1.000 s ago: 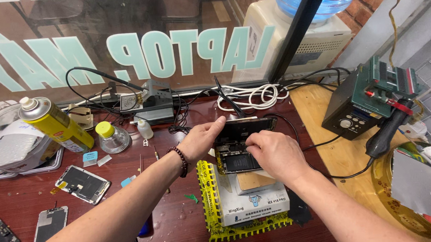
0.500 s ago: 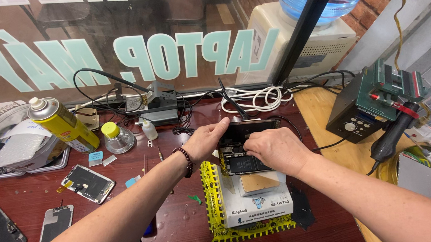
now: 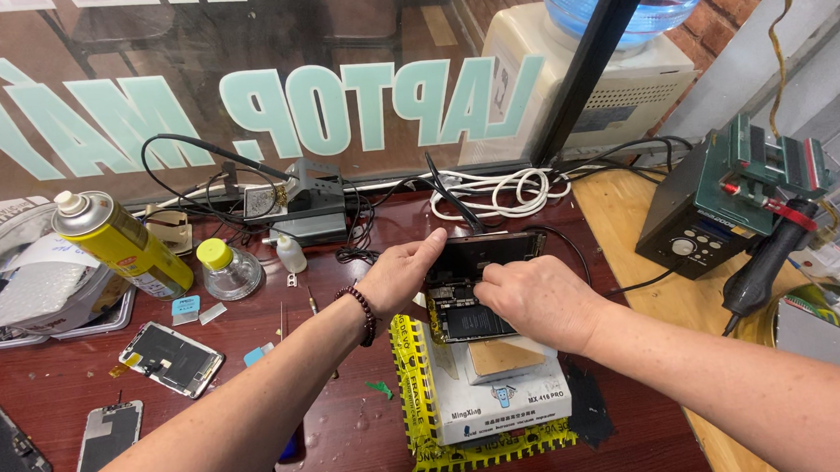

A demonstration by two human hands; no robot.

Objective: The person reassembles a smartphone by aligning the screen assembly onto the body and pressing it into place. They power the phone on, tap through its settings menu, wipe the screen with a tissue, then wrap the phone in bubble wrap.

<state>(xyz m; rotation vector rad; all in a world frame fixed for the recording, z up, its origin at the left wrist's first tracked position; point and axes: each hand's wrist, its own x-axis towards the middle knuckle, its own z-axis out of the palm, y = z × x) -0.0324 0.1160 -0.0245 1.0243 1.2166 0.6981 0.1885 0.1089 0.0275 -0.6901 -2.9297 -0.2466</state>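
Both hands are staying on the opened phone (image 3: 477, 286), shifting only slightly since the earlier frames; most of the apparent change is coming from the camera tilting a little, which is sliding the bench downward in view. The left hand (image 3: 401, 274) is lying nearly flat, fingers extended and together, its fingertips pressing against the phone's upper left corner, a dark bead bracelet (image 3: 362, 314) circling the wrist. The right hand (image 3: 536, 300) is curling loosely over the phone's right side, fingers bent down onto the exposed internals; whether it is pinching a part or only pressing cannot be told, since the fingertips are hidden under the knuckles. The phone is resting open-faced on a white box (image 3: 503, 396) wrapped in yellow tape (image 3: 412, 392), which is sitting near the front edge of the dark red worktop (image 3: 255, 392), roughly at its middle. Toward the worktop's left edge, a yellow spray can (image 3: 119, 240) is standing tilted, and loose phone screens (image 3: 170, 356) are lying flat nearby.
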